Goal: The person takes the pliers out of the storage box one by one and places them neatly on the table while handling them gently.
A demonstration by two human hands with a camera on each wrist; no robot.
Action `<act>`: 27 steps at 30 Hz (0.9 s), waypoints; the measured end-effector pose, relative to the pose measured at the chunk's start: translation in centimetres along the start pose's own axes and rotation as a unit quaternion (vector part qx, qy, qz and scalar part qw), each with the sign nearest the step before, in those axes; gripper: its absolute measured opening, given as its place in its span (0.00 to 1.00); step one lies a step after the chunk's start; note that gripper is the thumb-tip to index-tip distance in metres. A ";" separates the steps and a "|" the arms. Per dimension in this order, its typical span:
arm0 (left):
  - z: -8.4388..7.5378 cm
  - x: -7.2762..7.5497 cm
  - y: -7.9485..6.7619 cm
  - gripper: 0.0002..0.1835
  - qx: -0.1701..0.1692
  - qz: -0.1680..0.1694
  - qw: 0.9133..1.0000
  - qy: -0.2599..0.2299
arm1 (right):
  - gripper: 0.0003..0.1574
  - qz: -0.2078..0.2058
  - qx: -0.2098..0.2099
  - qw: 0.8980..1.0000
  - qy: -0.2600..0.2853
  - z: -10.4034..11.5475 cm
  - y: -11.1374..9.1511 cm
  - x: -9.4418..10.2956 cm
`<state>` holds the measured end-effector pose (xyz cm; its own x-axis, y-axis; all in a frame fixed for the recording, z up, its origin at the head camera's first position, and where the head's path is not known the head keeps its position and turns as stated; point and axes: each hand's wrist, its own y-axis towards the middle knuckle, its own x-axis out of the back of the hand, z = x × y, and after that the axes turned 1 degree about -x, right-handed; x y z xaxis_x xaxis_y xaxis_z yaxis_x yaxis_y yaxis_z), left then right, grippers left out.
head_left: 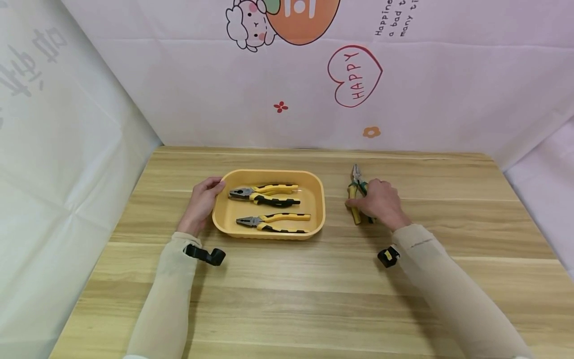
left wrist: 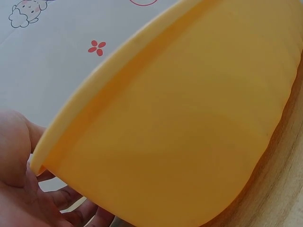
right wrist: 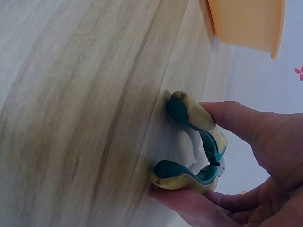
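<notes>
A yellow plastic basin (head_left: 269, 174) stands left of the middle on the wooden table. Inside it lie two pairs of yellow-and-black pliers, one pair (head_left: 264, 189) behind the other pair (head_left: 269, 219), both with jaws to the left. My left hand (head_left: 203, 202) holds the basin's left end, thumb at the rim and fingers against the outer wall. On the right, my right hand (head_left: 381, 203) pinches yellow-and-green pliers (right wrist: 199, 113) by their spread handles, thumb on one handle and fingers on the other. Their metal jaws point toward the back wall.
Behind the wooden table (head_left: 287, 299) hangs a white printed cloth (head_left: 202, 89), with more white cloth at both sides. Black camera mounts sit on both wrists, the left one (head_left: 206, 254) near the basin's front left corner.
</notes>
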<state>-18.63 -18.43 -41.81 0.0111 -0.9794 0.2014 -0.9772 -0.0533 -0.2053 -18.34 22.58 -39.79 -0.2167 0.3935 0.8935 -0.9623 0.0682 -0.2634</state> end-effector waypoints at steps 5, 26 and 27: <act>0.0 0.0 0.0 0.22 0.002 0.000 1.000 -0.001 | 0.32 0.006 0.000 1.000 -0.007 0.1 0.1 0.0; -0.1 0.1 -0.2 0.24 0.004 0.003 1.000 -0.005 | 0.32 0.029 0.006 0.999 -0.034 0.5 0.2 0.3; -0.1 0.1 -0.2 0.24 0.005 0.003 1.000 -0.004 | 0.32 0.030 0.003 0.999 -0.035 0.5 0.2 0.3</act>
<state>-18.50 -18.46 -41.66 0.0064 -0.9815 0.1914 -0.9753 -0.0484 -0.2156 -18.66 22.22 -39.40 -0.2844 0.3312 0.8997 -0.9483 0.0407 -0.3147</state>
